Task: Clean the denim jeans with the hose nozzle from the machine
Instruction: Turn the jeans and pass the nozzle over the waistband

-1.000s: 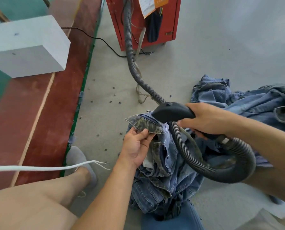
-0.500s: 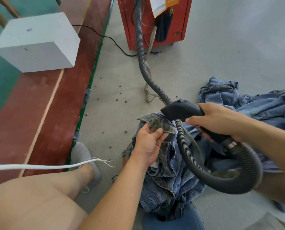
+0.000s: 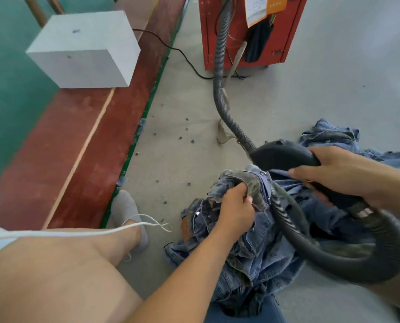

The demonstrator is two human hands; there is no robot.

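Note:
A crumpled pair of blue denim jeans [image 3: 259, 259] lies on the grey floor in front of me. My left hand [image 3: 236, 208] grips a dirty, dark-stained fold of the jeans and holds it up. My right hand [image 3: 341, 176] grips the black hose nozzle [image 3: 283, 156], whose head hovers just above that stained fold. The ribbed dark grey hose [image 3: 220, 87] runs from the red machine [image 3: 248, 33] across the floor, loops under my right forearm and joins the nozzle handle.
More denim [image 3: 334, 136] is piled at the right. A white block [image 3: 84, 50] sits on a red and green platform at the left. A black cable [image 3: 178, 52] runs to the machine. My bare leg and grey shoe [image 3: 126, 213] lie at lower left; small dark bits dot the floor.
The view has swung so everything sits further right and lower. My left hand has closed tighter round the stained fold, and the nozzle stays just above it.

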